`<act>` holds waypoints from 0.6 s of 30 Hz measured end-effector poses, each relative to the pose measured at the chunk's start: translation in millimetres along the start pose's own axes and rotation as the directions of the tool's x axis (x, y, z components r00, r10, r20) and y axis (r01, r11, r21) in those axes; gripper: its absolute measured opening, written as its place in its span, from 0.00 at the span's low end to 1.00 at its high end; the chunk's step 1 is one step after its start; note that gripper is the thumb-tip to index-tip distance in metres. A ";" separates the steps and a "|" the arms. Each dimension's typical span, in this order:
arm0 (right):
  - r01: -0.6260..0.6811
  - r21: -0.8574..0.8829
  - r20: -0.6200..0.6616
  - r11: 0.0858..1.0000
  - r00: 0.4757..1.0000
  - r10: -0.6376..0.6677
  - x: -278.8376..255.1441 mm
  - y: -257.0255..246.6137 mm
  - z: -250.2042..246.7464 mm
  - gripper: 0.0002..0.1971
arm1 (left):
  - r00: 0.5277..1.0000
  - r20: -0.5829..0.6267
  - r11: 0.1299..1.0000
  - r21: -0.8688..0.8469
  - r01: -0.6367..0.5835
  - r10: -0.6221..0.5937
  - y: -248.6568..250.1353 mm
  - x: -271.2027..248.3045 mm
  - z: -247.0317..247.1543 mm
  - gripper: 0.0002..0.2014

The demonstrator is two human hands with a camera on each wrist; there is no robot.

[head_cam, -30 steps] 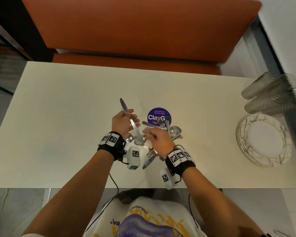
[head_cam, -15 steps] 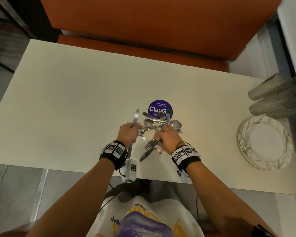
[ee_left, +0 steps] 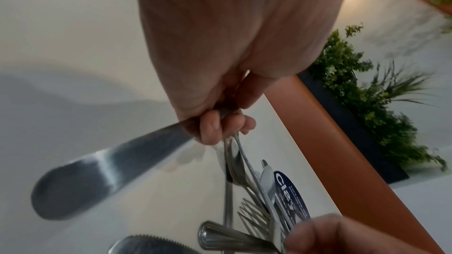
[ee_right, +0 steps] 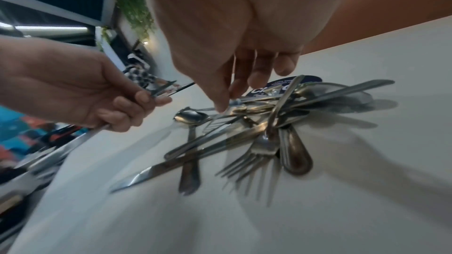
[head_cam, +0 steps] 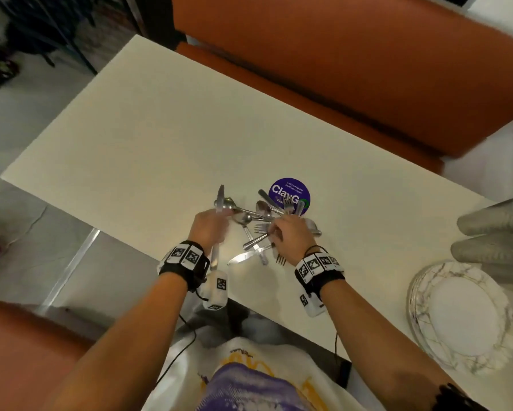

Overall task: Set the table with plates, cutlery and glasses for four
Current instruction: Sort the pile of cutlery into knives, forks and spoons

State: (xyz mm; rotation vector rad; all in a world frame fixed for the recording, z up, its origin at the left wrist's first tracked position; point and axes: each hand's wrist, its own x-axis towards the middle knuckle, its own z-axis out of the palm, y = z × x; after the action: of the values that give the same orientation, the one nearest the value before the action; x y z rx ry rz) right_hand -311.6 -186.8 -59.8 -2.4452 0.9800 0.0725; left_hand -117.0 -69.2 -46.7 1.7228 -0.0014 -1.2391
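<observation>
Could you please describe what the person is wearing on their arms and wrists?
Both forearms are bare. Each wrist carries a black band with white square-patterned marker tags, and a white camera box hangs below it. Thin black cables trail from the bands toward the body.

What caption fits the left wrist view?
Left hand grips a table knife above the cutlery pile.

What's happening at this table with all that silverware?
A person is sorting a cutlery pile in the middle of the cream table. The left hand grips a table knife, blade pointing away. The right hand reaches into the heap, fingertips on a piece there. A stack of plates and the glasses wait untouched at the table's right end.
</observation>
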 end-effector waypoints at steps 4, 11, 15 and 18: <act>0.196 -0.101 0.142 0.975 0.973 -0.181 -7.2 -1.0 9.2 0.04 | 0.997 -0.077 0.997 -0.080 -0.015 0.009 -8.2 -15.0 -0.5 0.15; 0.347 -0.312 0.259 0.885 0.927 -0.272 -5.2 -2.7 16.2 0.08 | 0.985 -0.172 0.986 -0.166 -0.029 0.000 -28.6 -31.8 -11.5 0.17; 0.464 -0.393 0.291 0.793 0.882 -0.372 -2.3 -7.6 13.9 0.10 | 0.978 -0.208 0.982 -0.184 -0.045 0.006 -28.7 -39.7 -17.3 0.17; 0.472 -0.383 0.297 0.794 0.877 -0.378 1.1 -11.5 9.8 0.12 | 0.974 -0.226 0.981 -0.179 -0.073 0.031 -25.9 -41.9 -20.2 0.17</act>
State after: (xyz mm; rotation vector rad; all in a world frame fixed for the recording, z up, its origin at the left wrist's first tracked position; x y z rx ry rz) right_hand -301.9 -175.9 -63.7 -2.9452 0.3137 0.4303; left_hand -135.4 -20.8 -34.2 1.6769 0.1954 -0.9705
